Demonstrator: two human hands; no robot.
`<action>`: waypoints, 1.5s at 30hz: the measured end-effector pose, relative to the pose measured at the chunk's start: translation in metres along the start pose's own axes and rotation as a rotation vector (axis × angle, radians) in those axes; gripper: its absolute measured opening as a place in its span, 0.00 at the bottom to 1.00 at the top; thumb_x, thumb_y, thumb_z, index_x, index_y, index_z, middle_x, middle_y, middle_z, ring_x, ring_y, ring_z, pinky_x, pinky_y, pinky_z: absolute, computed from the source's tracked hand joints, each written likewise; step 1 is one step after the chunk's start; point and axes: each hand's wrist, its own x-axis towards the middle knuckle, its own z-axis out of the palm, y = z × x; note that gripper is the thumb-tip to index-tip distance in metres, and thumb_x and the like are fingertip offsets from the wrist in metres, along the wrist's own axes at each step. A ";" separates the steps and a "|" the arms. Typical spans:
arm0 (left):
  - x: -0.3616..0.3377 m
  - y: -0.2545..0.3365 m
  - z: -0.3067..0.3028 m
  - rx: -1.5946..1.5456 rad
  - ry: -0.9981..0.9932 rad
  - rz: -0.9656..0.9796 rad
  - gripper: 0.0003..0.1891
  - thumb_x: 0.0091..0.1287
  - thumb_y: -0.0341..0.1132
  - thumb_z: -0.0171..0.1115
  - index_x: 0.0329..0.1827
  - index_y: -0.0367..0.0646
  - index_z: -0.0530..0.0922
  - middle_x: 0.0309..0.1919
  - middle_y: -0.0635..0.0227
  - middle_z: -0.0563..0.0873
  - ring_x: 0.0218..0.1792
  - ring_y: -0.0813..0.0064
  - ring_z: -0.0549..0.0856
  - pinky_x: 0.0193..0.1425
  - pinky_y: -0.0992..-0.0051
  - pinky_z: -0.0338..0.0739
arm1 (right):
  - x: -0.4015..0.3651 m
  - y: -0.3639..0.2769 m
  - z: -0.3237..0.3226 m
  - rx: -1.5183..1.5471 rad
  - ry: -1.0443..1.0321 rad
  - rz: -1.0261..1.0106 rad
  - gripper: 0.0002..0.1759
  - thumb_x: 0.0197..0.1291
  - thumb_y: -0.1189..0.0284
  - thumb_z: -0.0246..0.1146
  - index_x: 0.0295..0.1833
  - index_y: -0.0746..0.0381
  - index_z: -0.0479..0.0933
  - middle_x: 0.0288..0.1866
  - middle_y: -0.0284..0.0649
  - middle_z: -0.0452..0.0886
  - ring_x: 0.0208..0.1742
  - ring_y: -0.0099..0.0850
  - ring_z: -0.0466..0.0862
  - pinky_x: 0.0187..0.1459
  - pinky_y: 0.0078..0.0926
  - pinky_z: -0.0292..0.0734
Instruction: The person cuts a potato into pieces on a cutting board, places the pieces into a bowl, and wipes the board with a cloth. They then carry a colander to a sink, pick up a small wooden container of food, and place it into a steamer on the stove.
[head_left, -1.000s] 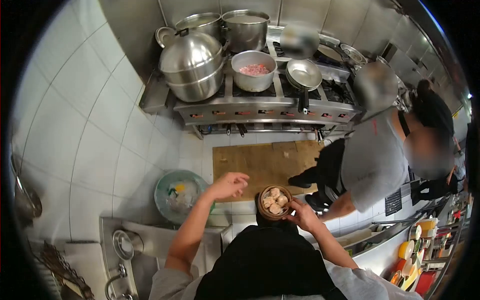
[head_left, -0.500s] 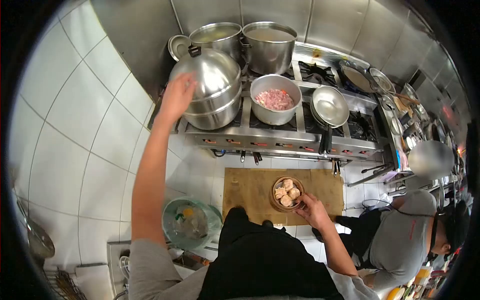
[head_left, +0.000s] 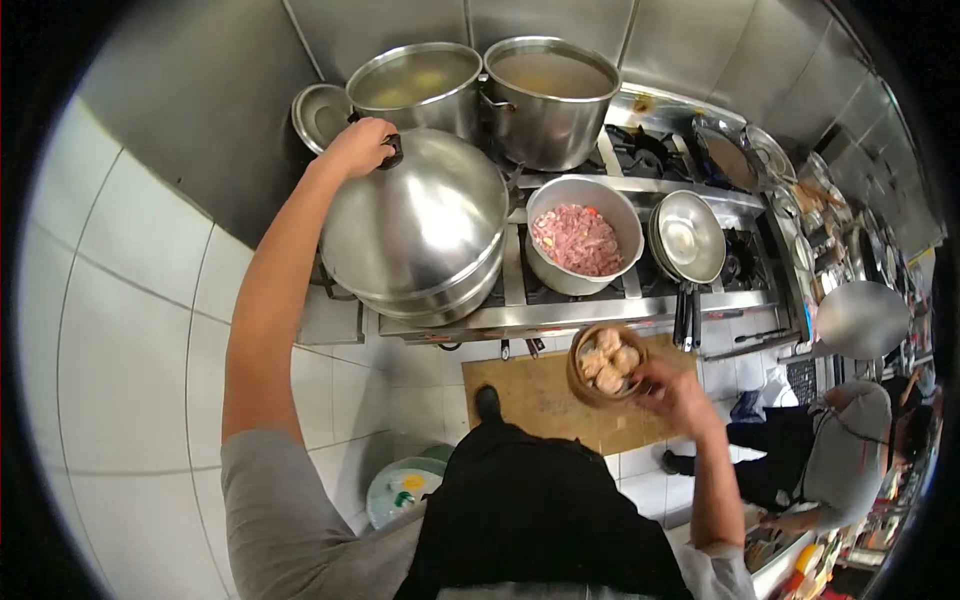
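My left hand [head_left: 360,150] is closed around the black knob [head_left: 393,152] of a large domed steamer lid [head_left: 425,215]. The lid sits on a steel steamer pot [head_left: 440,308] at the left end of the stove. In my right hand [head_left: 680,397] is a small round bamboo steamer basket [head_left: 577,375], gripped by its right rim. Several shumai dumplings [head_left: 609,362] lie inside it. The basket is held in the air in front of the stove, and my right fingers are slightly blurred.
Two tall stockpots [head_left: 550,115] stand behind the steamer. Beside it are a pot of chopped pink meat [head_left: 577,240] and stacked frying pans [head_left: 690,237]. Brown cardboard [head_left: 535,400] covers the floor. A green tub [head_left: 400,490] is at lower left. A co-worker [head_left: 850,450] bends at the right.
My left hand has come onto the lid's knob and closed on it. My right hand has brought the basket nearer the stove. The view has moved closer to the stove.
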 end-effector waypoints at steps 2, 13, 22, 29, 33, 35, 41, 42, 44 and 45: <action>-0.007 -0.009 -0.006 -0.071 -0.003 0.008 0.13 0.66 0.31 0.66 0.49 0.33 0.84 0.48 0.46 0.87 0.54 0.46 0.85 0.59 0.55 0.77 | 0.033 -0.027 -0.020 0.033 0.027 -0.076 0.19 0.49 0.79 0.77 0.47 0.63 0.80 0.37 0.42 0.83 0.36 0.37 0.86 0.39 0.34 0.82; -0.044 -0.148 -0.090 -0.445 0.051 -0.234 0.16 0.69 0.36 0.68 0.55 0.36 0.85 0.36 0.76 0.86 0.36 0.82 0.79 0.41 0.76 0.74 | 0.229 -0.098 -0.004 -0.048 0.041 -0.329 0.18 0.51 0.74 0.76 0.48 0.64 0.79 0.38 0.51 0.85 0.42 0.48 0.87 0.45 0.41 0.81; -0.063 -0.162 -0.095 -0.513 0.054 -0.323 0.21 0.72 0.40 0.67 0.64 0.40 0.82 0.37 0.80 0.83 0.39 0.83 0.79 0.44 0.75 0.75 | 0.417 -0.056 0.170 -0.352 -0.033 -0.366 0.21 0.52 0.72 0.74 0.51 0.66 0.80 0.40 0.51 0.87 0.42 0.47 0.88 0.46 0.40 0.83; -0.062 -0.145 -0.089 -0.498 0.137 -0.322 0.17 0.69 0.38 0.69 0.56 0.37 0.84 0.32 0.79 0.80 0.33 0.84 0.75 0.38 0.78 0.71 | 0.324 -0.083 0.120 0.432 -0.045 -0.209 0.19 0.62 0.76 0.69 0.58 0.68 0.77 0.47 0.46 0.87 0.45 0.34 0.89 0.46 0.29 0.84; -0.050 -0.124 -0.088 -0.440 0.097 -0.283 0.14 0.67 0.35 0.69 0.52 0.36 0.84 0.29 0.76 0.79 0.32 0.81 0.75 0.39 0.75 0.72 | 0.205 -0.035 0.069 0.849 -0.084 0.018 0.12 0.71 0.77 0.64 0.58 0.68 0.77 0.48 0.38 0.85 0.47 0.27 0.88 0.45 0.25 0.84; -0.047 -0.111 -0.078 -0.350 0.132 -0.208 0.14 0.67 0.34 0.69 0.51 0.35 0.84 0.28 0.75 0.78 0.32 0.80 0.75 0.39 0.74 0.71 | 0.147 0.005 0.068 0.867 -0.013 0.188 0.13 0.73 0.74 0.64 0.58 0.67 0.77 0.48 0.38 0.86 0.46 0.28 0.88 0.46 0.26 0.85; -0.026 -0.041 -0.051 -0.100 0.100 -0.202 0.17 0.66 0.35 0.70 0.50 0.31 0.80 0.29 0.58 0.77 0.32 0.65 0.75 0.44 0.68 0.73 | 0.029 0.082 0.132 0.803 -0.074 0.664 0.16 0.73 0.67 0.65 0.57 0.67 0.78 0.46 0.39 0.86 0.45 0.28 0.88 0.44 0.27 0.85; -0.023 -0.027 -0.047 -0.101 0.067 -0.199 0.17 0.66 0.35 0.70 0.50 0.31 0.80 0.29 0.58 0.77 0.32 0.65 0.75 0.44 0.68 0.73 | 0.022 0.077 0.140 0.820 -0.086 0.690 0.16 0.73 0.67 0.65 0.57 0.67 0.78 0.46 0.39 0.86 0.45 0.28 0.88 0.44 0.27 0.85; -0.014 -0.005 -0.035 -0.071 -0.014 -0.192 0.16 0.65 0.34 0.70 0.46 0.30 0.80 0.28 0.55 0.77 0.32 0.62 0.75 0.44 0.67 0.73 | 0.028 0.062 0.152 0.820 -0.203 0.646 0.16 0.72 0.67 0.66 0.57 0.67 0.78 0.46 0.40 0.86 0.45 0.26 0.87 0.45 0.26 0.84; -0.011 -0.009 -0.015 -0.110 0.093 -0.038 0.14 0.66 0.33 0.69 0.44 0.28 0.79 0.30 0.50 0.79 0.32 0.60 0.77 0.44 0.64 0.74 | 0.032 0.061 0.161 0.821 -0.235 0.563 0.17 0.71 0.68 0.66 0.58 0.68 0.78 0.47 0.41 0.87 0.47 0.27 0.86 0.49 0.28 0.82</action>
